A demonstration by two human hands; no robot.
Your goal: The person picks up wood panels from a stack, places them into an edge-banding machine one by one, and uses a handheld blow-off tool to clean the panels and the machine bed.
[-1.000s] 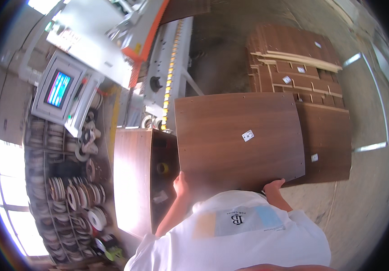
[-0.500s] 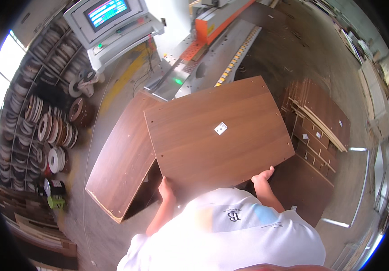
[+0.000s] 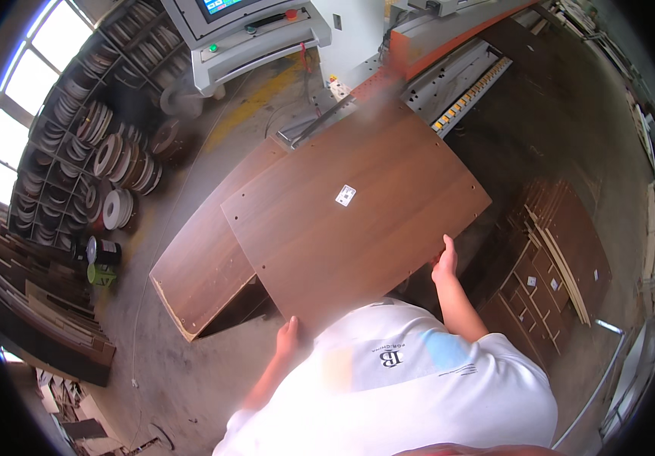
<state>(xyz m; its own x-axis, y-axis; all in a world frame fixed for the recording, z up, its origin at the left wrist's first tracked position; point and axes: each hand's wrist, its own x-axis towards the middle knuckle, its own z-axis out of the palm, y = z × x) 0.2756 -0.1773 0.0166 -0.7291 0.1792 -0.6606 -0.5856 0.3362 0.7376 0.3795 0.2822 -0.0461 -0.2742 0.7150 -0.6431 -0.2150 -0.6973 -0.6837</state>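
Note:
Both hands hold a brown wood-grain panel with drilled holes near its edges and a small white label in the middle. My left hand grips the near left corner, thumb on top. My right hand is closed on the near right edge, its thumb up and the fingers partly hidden beneath. The panel's far edge reaches the machine's bed. Under the panel's left side shows another brown board, lying on top of a stack or stand whose underside is dark.
Ahead stands a machine with a grey control console and an orange beam. Stacked brown panels lie at the right. A rack of edge-banding rolls fills the left, with a black bucket below it.
The panel has turned, its far end swinging toward the machine and its near left corner moving nearer to me. My view has shifted, and both hands still grip it.

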